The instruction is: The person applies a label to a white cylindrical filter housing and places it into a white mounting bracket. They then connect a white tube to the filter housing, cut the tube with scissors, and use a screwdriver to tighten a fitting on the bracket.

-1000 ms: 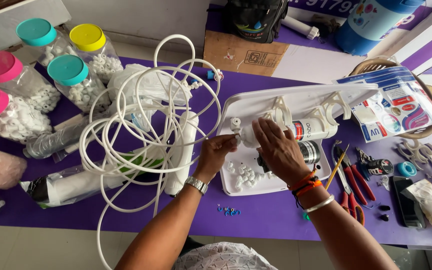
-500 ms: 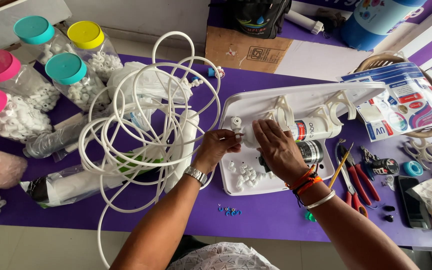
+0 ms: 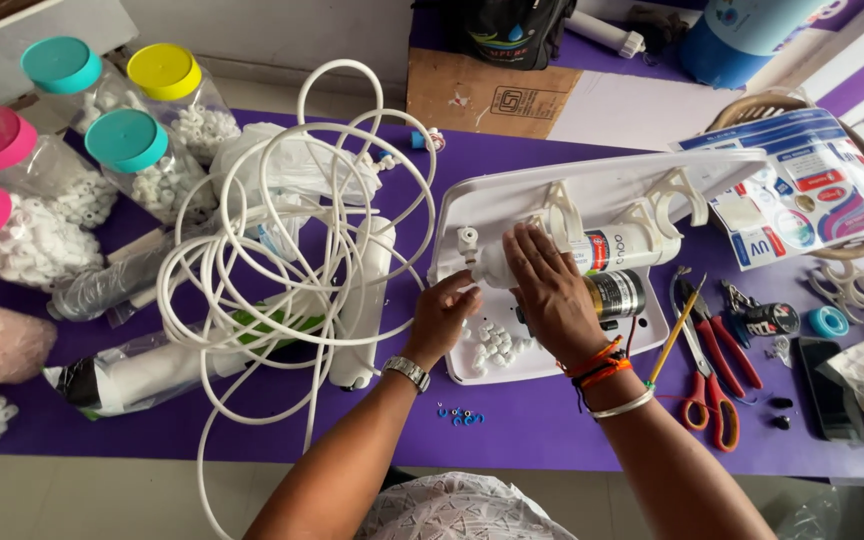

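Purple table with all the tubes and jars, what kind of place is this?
Probably a small workshop where water filters get put together. The left hand and right hand rest on a white filter cartridge clipped in a white plastic tray, beside coiled white tubing, jars of white fittings and pliers.

Jars [image 3: 132,165] stand at the table's [image 3: 542,425] left edge, coiled tubing [image 3: 302,250] beside them. The tray [image 3: 552,200] lies at centre, holding a filter cartridge [image 3: 622,248]. Scissors [image 3: 707,395] and pliers [image 3: 727,335] lie toward the right edge.

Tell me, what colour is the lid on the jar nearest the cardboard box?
Yellow lid, seen best in the head view.
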